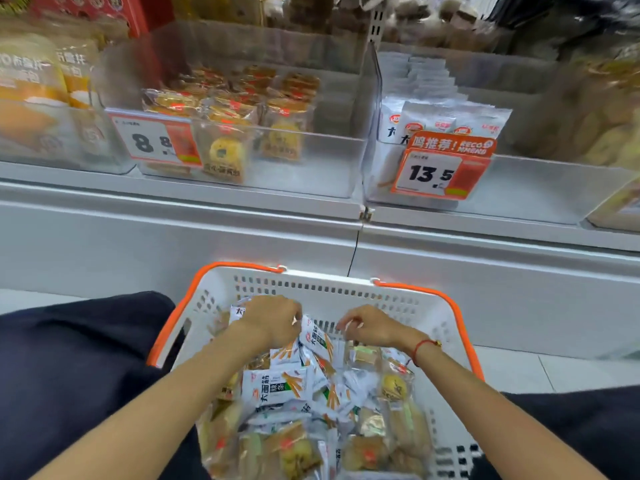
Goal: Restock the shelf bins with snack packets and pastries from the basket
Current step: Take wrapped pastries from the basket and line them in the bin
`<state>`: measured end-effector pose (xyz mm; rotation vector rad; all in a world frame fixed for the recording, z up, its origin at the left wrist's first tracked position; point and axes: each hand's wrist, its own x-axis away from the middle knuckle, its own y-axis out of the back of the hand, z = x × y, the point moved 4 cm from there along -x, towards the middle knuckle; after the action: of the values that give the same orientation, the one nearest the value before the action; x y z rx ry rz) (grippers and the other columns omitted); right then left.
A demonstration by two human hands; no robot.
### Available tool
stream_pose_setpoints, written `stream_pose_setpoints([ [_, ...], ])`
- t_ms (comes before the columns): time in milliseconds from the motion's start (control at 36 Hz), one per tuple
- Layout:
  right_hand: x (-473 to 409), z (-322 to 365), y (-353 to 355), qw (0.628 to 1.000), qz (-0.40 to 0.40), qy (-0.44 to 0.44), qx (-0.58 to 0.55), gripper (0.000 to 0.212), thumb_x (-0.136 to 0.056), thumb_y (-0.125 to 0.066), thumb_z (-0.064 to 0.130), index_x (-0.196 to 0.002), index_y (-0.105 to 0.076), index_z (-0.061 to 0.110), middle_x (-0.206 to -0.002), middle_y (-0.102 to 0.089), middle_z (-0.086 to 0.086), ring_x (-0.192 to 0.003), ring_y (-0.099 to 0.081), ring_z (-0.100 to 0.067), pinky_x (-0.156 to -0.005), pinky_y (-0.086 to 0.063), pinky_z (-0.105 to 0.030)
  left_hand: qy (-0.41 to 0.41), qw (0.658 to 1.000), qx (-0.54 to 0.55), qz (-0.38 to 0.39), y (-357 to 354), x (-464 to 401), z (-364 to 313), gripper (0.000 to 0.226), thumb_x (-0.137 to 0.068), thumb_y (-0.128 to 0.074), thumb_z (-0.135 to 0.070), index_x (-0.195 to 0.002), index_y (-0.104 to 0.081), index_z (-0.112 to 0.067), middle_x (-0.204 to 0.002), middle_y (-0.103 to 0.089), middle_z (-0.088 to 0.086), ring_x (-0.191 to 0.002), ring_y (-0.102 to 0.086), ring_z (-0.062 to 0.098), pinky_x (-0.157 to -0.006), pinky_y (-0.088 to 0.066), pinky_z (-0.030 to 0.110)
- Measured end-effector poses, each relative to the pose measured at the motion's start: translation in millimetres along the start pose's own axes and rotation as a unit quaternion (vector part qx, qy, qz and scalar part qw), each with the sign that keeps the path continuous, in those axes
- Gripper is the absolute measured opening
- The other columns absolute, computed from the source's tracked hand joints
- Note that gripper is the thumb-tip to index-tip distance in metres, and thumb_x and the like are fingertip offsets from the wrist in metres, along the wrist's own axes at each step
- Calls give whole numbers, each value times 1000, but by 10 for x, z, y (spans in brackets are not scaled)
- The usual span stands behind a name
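i see basket (398, 299) full under fingers, most restock left. left hand (273, 320) curled on white snack pkt (317, 337); right hand (372, 327) fingers bent, prob pinching pkt edge, blurry. bins (311, 168) above part-filled.

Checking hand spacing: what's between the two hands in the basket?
In the head view, a white snack packet lies between the left hand and right hand, with the basket wall behind it.

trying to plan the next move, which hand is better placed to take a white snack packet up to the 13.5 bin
Left, probably. The left hand already grips a white snack packet in the basket; the right hand hovers beside it, though nearer the 13.5 bin.
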<state>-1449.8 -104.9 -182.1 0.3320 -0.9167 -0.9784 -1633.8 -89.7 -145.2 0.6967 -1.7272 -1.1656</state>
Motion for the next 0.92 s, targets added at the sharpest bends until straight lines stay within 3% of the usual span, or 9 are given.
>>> stream_pose_setpoints([
  [111, 47, -150, -260, 998, 50, -30, 37, 26, -93, -59, 13, -118, -66, 6, -125, -62, -10, -102, -61, -22, -80, -45, -21, -35, 987, 3, 159, -560, -34, -95, 34, -99, -46, -34, -129, -56, -23, -135, -55, 1, -121, -53, 23, -99, -43, 37],
  [222, 96, -192, -627, 979, 198, -34, 46, 29, -89, -68, 25, -116, -66, 13, -109, -65, -5, -92, -59, -20, -81, -46, -28, -43, 933, 15, 357, -1022, 34, -160, 39, -93, -60, -36, -128, -60, -18, -133, -57, 3, -117, -55, 24, -98, -46, 39],
  [306, 98, -169, -928, 959, 273, -27, 68, 47, -85, -72, 28, -129, -57, 17, -128, -59, -3, -115, -55, -21, -92, -44, -29, -33, 908, -30, 417, -1172, 76, -171, 49, -86, -68, -42, -128, -60, -17, -129, -59, 4, -115, -57, 25, -97, -49, 43],
  [528, 40, -91, -1409, 961, 261, 15, 85, 47, -83, -74, 28, -124, -60, 9, -114, -66, -12, -104, -59, -26, -97, -45, -36, -32, 922, -63, 381, -1288, 179, -243, 41, -86, -70, -36, -115, -61, -9, -118, -65, 8, -100, -60, 25, -85, -48, 35],
  [667, 23, -123, -1446, 969, 238, 21, 55, 26, -89, -67, 31, -97, -67, 6, -89, -64, -13, -78, -54, -19, -81, -46, -33, -44, 921, -53, 383, -1283, 146, -227, 23, -89, -66, -31, -99, -60, -11, -96, -57, 5, -85, -51, 22, -73, -42, 32],
  [750, -3, -116, -1306, 968, 248, -7, 29, 32, -91, -63, 27, -102, -65, -2, -95, -65, -17, -82, -57, -24, -79, -48, -34, -46, 925, -34, 376, -1160, 79, -218, 26, -93, -62, -29, -102, -63, -5, -85, -54, 11, -79, -53, 27, -74, -44, 35],
  [806, -35, -95, -1149, 961, 276, -14, -5, 17, -93, -60, 19, -96, -62, 3, -89, -65, -15, -73, -54, -20, -67, -45, -28, -48, 934, -4, 355, -971, 23, -211, 23, -94, -60, -27, -98, -61, -4, -74, -47, 2, -64, -45, 16, -70, -40, 31],
  [861, -76, -65, -925, 967, 251, -19, -50, 7, -94, -59, 19, -96, -60, 13, -88, -67, -10, -77, -55, -18, -74, -48, -32, -49, 945, 32, 323, -703, -55, -171, 26, -94, -60, -24, -109, -64, -4, -72, -45, -6, -62, -42, 9, -76, -43, 32],
  [917, -95, -6, -673, 975, 199, -18, -97, 15, -94, -60, 21, -106, -61, 12, -90, -67, -4, -85, -58, -18, -83, -50, -33, -47, 955, 83, 282, -403, -125, -103, 26, -94, -61, -22, -116, -64, -8, -88, -57, -8, -82, -55, 13, -89, -44, 33],
])
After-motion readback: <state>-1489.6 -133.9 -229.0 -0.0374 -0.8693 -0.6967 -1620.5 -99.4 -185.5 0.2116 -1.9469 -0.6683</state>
